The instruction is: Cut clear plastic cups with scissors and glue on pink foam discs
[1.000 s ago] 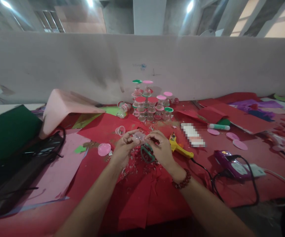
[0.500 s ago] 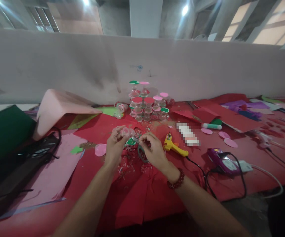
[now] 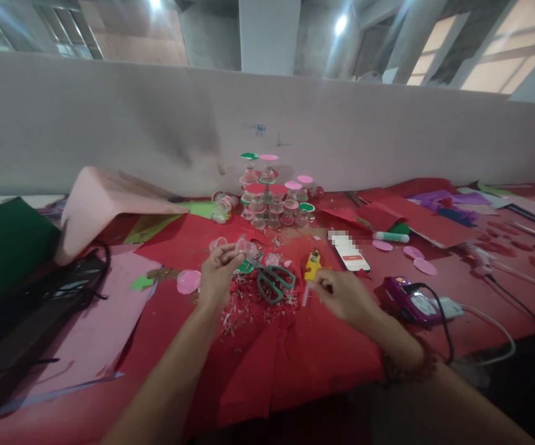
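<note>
My left hand (image 3: 219, 272) pinches a small clear plastic cup-like piece (image 3: 246, 248) with a pinkish tint. My right hand (image 3: 344, 295) is closed around the handle of a yellow glue gun (image 3: 312, 266), which still rests on the table; most of the handle is hidden behind the fingers. A whitish glue stick (image 3: 305, 295) sticks out at the gun's back end. Green-handled scissors (image 3: 275, 284) lie between my hands, on paper scraps. A pink paper disc (image 3: 188, 282) lies left of my left hand.
Clear plastic pieces with coloured discs form a stack (image 3: 267, 201) by the wall. On the right are a phone (image 3: 351, 254), a glue tube (image 3: 390, 237), loose pink discs (image 3: 425, 266) and a purple power socket (image 3: 409, 301) with cords. A black bag (image 3: 58, 296) lies left.
My right hand has moved right from beside the plastic piece to the glue gun's handle, uncovering the scissors. My left hand still holds the plastic piece. The view has shifted slightly.
</note>
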`<control>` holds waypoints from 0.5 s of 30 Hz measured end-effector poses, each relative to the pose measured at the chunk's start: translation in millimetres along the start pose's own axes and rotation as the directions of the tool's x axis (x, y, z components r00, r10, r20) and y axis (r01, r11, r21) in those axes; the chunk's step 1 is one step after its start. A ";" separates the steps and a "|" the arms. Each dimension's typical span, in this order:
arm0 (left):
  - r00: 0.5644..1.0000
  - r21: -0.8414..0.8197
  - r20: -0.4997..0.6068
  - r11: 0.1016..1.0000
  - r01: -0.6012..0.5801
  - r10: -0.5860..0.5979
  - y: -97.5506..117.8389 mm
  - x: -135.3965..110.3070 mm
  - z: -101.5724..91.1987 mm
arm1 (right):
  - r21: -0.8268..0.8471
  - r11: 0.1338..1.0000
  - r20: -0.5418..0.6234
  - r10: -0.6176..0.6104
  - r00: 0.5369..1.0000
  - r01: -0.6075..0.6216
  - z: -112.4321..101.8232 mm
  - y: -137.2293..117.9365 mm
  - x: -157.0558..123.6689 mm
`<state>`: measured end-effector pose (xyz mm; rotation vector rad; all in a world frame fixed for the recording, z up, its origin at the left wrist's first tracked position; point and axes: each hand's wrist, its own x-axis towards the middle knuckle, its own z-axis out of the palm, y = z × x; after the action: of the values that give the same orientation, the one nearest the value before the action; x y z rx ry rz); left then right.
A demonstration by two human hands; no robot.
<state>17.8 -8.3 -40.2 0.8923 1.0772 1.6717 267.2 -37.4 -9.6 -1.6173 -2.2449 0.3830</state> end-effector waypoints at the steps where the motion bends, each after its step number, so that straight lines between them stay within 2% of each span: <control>1: 1.000 0.023 0.011 1.000 0.009 -0.009 -1.9 0.1 0.1 | -0.050 0.999 -0.010 -0.009 1.000 0.009 -2.5 9.7 2.2; 3: 1.000 0.100 0.026 0.995 -0.003 0.000 -5.1 0.0 0.2 | -0.207 0.976 -0.021 -0.069 0.997 0.063 -3.7 25.5 8.6; 6: 0.993 0.258 0.039 0.959 -0.120 0.114 -7.7 -0.7 0.7 | -0.354 0.934 0.063 -0.036 0.997 0.056 3.2 37.6 17.5; 8: 0.987 0.293 0.031 0.942 -0.162 0.160 -8.3 -1.5 1.6 | -0.391 0.919 0.119 0.002 0.993 0.045 10.2 40.4 20.8; 10: 0.997 0.192 0.001 0.979 -0.072 0.073 -7.8 -2.4 3.2 | -0.407 0.913 0.132 0.037 0.991 0.020 16.6 42.6 22.6; 12: 0.994 -0.018 0.022 0.994 0.110 -0.110 -5.2 -2.9 4.7 | -0.402 0.915 0.126 0.059 0.990 -0.004 21.5 45.7 23.8; 14: 0.967 -0.215 0.077 0.943 0.256 -0.245 -0.2 -1.7 4.9 | -0.388 0.922 0.127 0.057 0.990 -0.003 25.1 49.4 25.1; 15: 0.958 -0.285 0.089 0.914 0.288 -0.274 3.0 -0.4 4.2 | -0.383 0.924 0.126 0.052 0.991 0.000 26.5 51.0 25.7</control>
<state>20.8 -8.2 -35.9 0.5504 0.8485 1.5103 292.0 2.5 -51.5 -1.8593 -2.5225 0.0568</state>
